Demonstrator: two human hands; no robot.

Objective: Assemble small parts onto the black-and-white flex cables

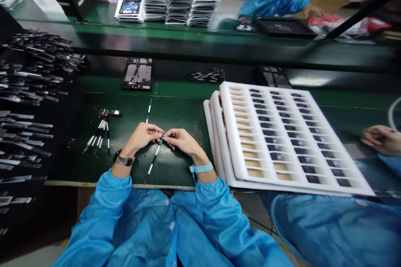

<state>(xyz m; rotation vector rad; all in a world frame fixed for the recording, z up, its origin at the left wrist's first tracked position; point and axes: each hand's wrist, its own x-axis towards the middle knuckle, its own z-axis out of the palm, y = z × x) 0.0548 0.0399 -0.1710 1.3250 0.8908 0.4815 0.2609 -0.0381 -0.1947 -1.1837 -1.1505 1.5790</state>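
Note:
Over the green bench, my left hand (142, 137) and my right hand (184, 142) meet fingertip to fingertip. Both are closed in a pinch at the upper end of a thin black-and-white flex cable (153, 160), whose lower part slants down toward the bench's front edge. A tiny part sits between the fingertips, too small to make out. Just beyond my left hand lies another black-and-white strip (148, 110). Further left, several similar strips (99, 135) fan out below a cluster of small components (108, 112).
Stacked white foam trays (236, 171) with dark parts in their slots stand close on my right. Rows of strips (25, 131) hang on a dark rack at left. A tablet-like frame (138, 74) lies behind. A co-worker's hand (382, 139) rests at far right.

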